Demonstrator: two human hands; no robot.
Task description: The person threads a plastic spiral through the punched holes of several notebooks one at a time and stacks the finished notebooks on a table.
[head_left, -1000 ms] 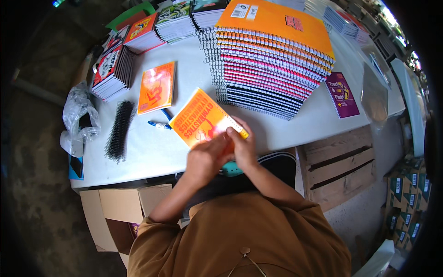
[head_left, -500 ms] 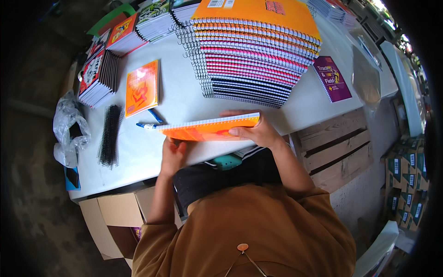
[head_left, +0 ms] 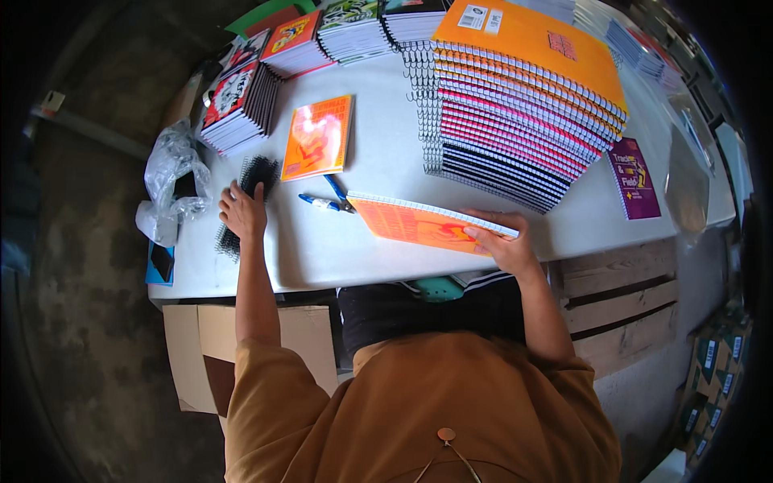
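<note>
In my right hand point(head_left: 509, 243) is an orange notebook point(head_left: 415, 223), tilted above the table's front edge, with punched holes along its upper edge. The fingers go behind it and the thumb lies on the cover. My left hand point(head_left: 244, 212) is over a bundle of black binding coils point(head_left: 259, 173), fingers apart; whether it presses on them I cannot tell. Another orange notebook point(head_left: 318, 137) lies flat beyond the coils. Just left of the held notebook is a pair of blue-handled pliers point(head_left: 320, 201), partly covered by it.
A tall stack of spiral notebooks point(head_left: 515, 121) stands at the back right, a purple notebook point(head_left: 634, 179) beside it. Black-bound books point(head_left: 240, 109) and a crumpled plastic bag point(head_left: 173, 181) occupy the left side. Below the table's edge are an open cardboard box point(head_left: 306, 326) and a wooden pallet point(head_left: 620, 278).
My left hand has let go of the orange notebook and moved left to the black coils. My right hand keeps the notebook, now tilted down to the right. The view has shifted left.
</note>
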